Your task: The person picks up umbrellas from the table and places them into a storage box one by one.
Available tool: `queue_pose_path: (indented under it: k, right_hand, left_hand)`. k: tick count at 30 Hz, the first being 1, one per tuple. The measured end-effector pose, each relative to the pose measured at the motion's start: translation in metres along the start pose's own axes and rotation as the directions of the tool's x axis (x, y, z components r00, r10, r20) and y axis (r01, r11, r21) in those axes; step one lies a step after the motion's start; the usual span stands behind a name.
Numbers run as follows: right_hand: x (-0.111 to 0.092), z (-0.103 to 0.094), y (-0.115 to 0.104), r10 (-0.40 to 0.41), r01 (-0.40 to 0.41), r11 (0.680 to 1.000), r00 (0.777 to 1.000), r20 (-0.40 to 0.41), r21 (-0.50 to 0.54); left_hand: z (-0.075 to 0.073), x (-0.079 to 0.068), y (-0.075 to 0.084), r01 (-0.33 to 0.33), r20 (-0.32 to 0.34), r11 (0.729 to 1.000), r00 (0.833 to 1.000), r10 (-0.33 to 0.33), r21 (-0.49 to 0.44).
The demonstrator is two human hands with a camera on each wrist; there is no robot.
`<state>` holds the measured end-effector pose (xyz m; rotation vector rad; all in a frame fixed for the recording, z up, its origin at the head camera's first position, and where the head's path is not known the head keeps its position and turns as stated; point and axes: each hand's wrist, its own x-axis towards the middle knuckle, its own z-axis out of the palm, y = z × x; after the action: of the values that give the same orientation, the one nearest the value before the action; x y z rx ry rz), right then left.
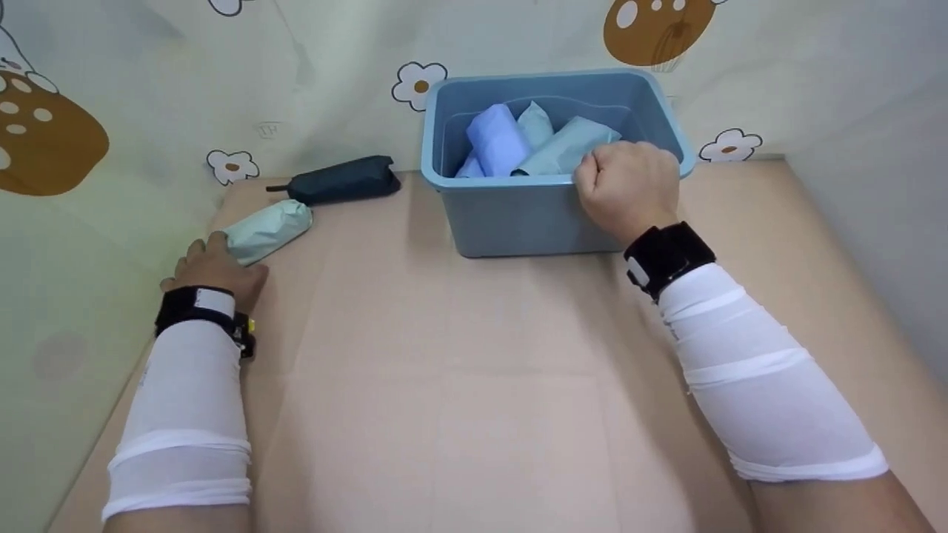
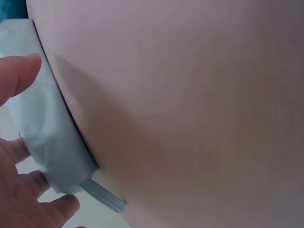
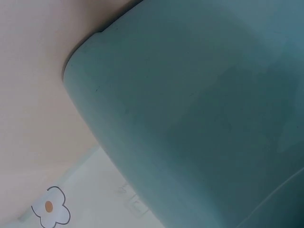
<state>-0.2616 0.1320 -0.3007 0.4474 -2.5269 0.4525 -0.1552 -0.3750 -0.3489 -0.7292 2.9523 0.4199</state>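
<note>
A pale green folded umbrella (image 1: pixel 268 231) in a sleeve lies on the table at the left. My left hand (image 1: pixel 215 270) is at its near end, fingers spread along the far side and thumb apart; a grey strap (image 2: pixel 103 194) sticks out of that end. Just behind lies a dark folded umbrella (image 1: pixel 344 181). My right hand (image 1: pixel 633 189) grips the front rim of a blue-grey plastic bin (image 1: pixel 518 222), its fingers curled over the edge. Inside the bin are a periwinkle bundle (image 1: pixel 498 141) and pale teal bundles (image 1: pixel 570 144), which look like sleeved umbrellas.
The bin stands at the back of the beige table (image 1: pixel 444 385), against a patterned cloth wall (image 1: pixel 326 66) with flowers and brown mushroom caps. Cloth walls also rise at the left and right. In the right wrist view the bin's side (image 3: pixel 166 104) fills most of the picture.
</note>
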Motion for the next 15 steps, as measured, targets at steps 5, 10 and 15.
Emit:
queue_pose_path:
  k: [5,10,15]
  right_hand:
    - [0.001,-0.001,-0.001,0.004,-0.004,1.000,1.000,-0.022,-0.007]
    - [0.001,0.000,-0.001,-0.005,0.005,1.000,1.000,-0.027,-0.013]
    - [0.001,0.000,-0.002,-0.005,0.005,1.000,1.000,-0.023,-0.007]
  left_hand:
    - [0.006,0.014,-0.010,-0.001,-0.049,1.000,0.999,0.001,-0.001]
    - [0.007,0.022,-0.013,0.001,-0.042,1.000,0.999,0.000,0.019]
    - [0.008,0.010,-0.005,-0.018,-0.042,0.999,0.999,0.019,0.027]
